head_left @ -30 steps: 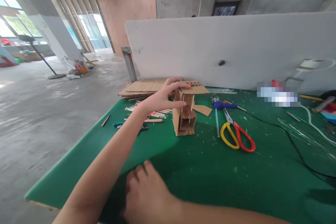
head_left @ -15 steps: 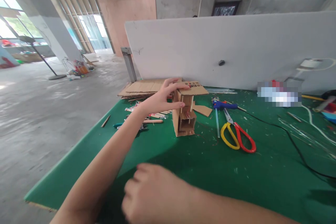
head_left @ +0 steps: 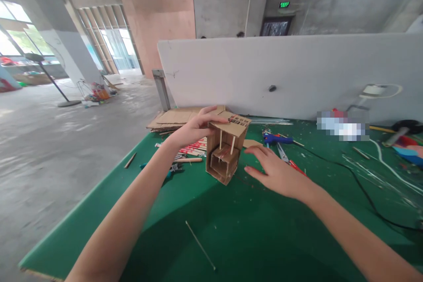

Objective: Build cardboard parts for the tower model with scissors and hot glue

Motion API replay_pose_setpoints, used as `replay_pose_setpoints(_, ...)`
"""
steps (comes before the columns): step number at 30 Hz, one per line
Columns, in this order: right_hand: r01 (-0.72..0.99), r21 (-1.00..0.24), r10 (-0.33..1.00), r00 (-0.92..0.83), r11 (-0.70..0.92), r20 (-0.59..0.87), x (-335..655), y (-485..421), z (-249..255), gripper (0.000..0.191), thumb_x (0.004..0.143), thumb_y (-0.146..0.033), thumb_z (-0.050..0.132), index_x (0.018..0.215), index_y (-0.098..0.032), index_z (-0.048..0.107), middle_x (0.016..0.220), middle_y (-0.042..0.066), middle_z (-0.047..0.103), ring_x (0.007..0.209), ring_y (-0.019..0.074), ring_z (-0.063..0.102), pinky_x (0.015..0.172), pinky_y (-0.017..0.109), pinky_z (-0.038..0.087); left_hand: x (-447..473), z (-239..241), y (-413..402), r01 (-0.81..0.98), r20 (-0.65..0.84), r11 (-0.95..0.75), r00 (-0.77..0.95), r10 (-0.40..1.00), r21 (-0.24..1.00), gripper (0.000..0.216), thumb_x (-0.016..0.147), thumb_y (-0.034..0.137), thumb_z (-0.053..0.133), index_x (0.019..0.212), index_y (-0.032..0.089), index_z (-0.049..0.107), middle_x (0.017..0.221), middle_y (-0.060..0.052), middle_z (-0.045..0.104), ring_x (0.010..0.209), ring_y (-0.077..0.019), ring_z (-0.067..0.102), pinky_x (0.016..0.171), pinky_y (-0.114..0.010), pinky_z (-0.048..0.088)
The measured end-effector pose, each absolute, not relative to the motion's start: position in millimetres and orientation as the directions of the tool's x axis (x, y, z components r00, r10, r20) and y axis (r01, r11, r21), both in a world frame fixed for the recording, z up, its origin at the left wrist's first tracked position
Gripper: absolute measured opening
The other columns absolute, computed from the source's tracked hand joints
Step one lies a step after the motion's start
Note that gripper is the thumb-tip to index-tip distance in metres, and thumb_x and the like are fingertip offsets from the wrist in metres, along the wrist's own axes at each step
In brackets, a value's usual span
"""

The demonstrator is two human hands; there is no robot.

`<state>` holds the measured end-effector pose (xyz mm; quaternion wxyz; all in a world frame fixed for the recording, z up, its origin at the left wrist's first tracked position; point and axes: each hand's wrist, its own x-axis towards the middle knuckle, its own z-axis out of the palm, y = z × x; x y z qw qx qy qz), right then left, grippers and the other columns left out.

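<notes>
Now the right hand [head_left: 277,172], fingers spread and empty, has moved up from lower centre to just beside the brown box-shaped cardboard structure [head_left: 228,153] at frame centre, now turned. The left hand [head_left: 194,128] grips its top edge, leaving it flanked.

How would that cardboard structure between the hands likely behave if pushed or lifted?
The cardboard structure is probably light for its size, being mostly thin board around open compartments. It may tip if pushed near the top, since it looks taller than wide. The slim sticks in its upper opening could be weak spots if knocked.
</notes>
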<state>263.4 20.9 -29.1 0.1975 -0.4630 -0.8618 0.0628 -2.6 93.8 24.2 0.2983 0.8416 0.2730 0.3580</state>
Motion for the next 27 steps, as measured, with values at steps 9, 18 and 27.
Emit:
replay_pose_setpoints(9, 0.859, -0.165, 0.849, -0.416, 0.484, 0.325, 263, 49, -101, 0.019, 0.090, -0.019, 0.042, 0.084, -0.016, 0.060, 0.092, 0.013, 0.064, 0.096, 0.0286, 0.058, 0.094, 0.045, 0.039, -3, 25, 92, 0.218, 0.430, -0.674, 0.624, 0.653, 0.706, 0.038, 0.082, 0.014, 0.048, 0.116, 0.028, 0.060, 0.133, -0.003, 0.052, 0.123, -0.0209, 0.047, 0.100, -0.040, 0.043)
replay_pose_setpoints(18, 0.858, -0.383, 0.922, -0.230, 0.343, 0.311, 268, 56, -88, 0.026, 0.095, -0.028, 0.031, 0.106, -0.017, 0.052, 0.090, 0.009, 0.067, 0.080, 0.0206, 0.064, 0.070, 0.032, 0.047, 0, 23, 93, 0.225, 0.444, -0.684, 0.615, 0.652, 0.694, 0.043, 0.077, 0.009, 0.046, 0.113, 0.027, 0.059, 0.123, -0.002, 0.058, 0.108, -0.0183, 0.055, 0.089, -0.034, 0.048)
replay_pose_setpoints(27, 0.823, -0.388, 0.894, -0.290, 0.415, 0.341, 262, 58, -94, 0.021, 0.088, -0.021, 0.040, 0.079, -0.017, 0.059, 0.087, 0.012, 0.062, 0.090, 0.0260, 0.057, 0.083, 0.041, 0.042, 0, 22, 93, 0.236, 0.432, -0.663, 0.598, 0.675, 0.710, 0.043, 0.076, 0.008, 0.045, 0.113, 0.027, 0.058, 0.130, -0.003, 0.054, 0.115, -0.0200, 0.052, 0.092, -0.036, 0.046)
